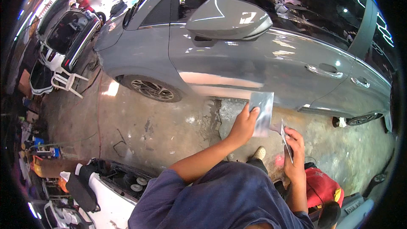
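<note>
My left hand (242, 128) grips a flat rectangular grey metal filler spreader (264, 114), thumb laid over its face. In my right hand (294, 150) is a second thin spreader (285, 138), seen nearly edge-on, with the fingers wrapped round its side. Both are held in front of my body, a little apart from each other. Beyond them stands a grey car, its front door (237, 63) bearing two pale pink filler bands (218, 79) low on the panel. The left spreader overlaps the door's lower edge in the view; whether it touches cannot be told.
The car's mirror (231, 19) juts out above the door, and its front wheel (154, 89) is at left. A white plastic chair (68, 82) stands farther left. Behind me are a white vehicle part (110, 199) and a person in red (320, 186) at lower right.
</note>
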Action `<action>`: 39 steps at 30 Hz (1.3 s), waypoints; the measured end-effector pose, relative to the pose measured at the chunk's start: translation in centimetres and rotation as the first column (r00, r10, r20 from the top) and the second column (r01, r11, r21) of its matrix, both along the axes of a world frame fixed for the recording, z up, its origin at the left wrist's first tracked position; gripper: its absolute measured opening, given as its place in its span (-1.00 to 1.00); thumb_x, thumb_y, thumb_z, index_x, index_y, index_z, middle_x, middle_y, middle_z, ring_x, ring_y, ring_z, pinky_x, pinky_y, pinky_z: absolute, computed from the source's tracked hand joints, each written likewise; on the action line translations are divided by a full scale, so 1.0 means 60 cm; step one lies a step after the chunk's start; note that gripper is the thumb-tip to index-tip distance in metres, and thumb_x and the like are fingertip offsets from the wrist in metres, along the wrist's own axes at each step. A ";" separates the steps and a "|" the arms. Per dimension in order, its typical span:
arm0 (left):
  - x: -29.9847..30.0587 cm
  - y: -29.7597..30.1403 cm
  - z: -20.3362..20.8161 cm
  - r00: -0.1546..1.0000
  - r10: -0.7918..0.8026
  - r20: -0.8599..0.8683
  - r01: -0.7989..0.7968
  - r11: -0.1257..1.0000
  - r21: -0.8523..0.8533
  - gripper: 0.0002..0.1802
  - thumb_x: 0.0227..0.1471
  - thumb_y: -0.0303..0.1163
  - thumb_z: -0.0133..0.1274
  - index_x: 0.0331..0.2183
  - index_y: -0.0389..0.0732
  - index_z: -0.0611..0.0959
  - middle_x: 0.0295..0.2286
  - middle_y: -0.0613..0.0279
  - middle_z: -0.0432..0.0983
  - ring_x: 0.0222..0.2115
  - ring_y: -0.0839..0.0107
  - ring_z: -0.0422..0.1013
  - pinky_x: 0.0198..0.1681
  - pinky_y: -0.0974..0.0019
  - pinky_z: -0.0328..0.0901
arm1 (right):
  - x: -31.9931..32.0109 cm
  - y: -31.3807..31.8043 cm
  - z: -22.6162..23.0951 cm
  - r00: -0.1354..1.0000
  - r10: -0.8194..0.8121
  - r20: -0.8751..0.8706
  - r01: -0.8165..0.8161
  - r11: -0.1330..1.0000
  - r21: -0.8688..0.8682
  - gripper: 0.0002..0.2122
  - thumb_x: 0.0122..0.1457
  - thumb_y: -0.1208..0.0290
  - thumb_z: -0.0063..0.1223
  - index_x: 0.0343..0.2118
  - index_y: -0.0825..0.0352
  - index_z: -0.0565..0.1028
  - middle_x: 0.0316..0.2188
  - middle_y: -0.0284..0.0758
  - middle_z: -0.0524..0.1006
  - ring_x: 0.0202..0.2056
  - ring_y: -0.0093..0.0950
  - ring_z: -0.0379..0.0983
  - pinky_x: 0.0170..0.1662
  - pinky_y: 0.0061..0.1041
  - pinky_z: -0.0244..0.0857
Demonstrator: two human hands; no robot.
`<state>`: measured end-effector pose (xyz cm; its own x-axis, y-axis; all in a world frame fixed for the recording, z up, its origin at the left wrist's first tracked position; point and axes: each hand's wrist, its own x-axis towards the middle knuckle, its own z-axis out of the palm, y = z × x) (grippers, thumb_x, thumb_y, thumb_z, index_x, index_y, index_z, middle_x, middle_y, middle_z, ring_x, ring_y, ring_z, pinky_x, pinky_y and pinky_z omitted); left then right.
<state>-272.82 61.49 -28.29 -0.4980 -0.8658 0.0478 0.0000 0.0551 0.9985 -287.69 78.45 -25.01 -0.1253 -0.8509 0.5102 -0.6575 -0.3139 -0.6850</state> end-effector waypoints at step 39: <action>-0.010 0.042 0.005 0.975 -0.160 0.154 0.180 0.975 -0.129 -0.61 0.31 -0.24 -0.17 0.00 -0.32 0.47 -0.35 -0.17 0.56 -0.38 -0.03 0.52 -0.26 0.03 0.34 | 0.007 -0.003 -0.001 0.898 0.109 -0.427 -0.016 0.976 0.217 -0.57 -0.14 0.52 0.10 -0.10 0.09 0.59 -0.07 -0.47 0.49 0.09 -0.44 0.37 0.32 -0.10 0.03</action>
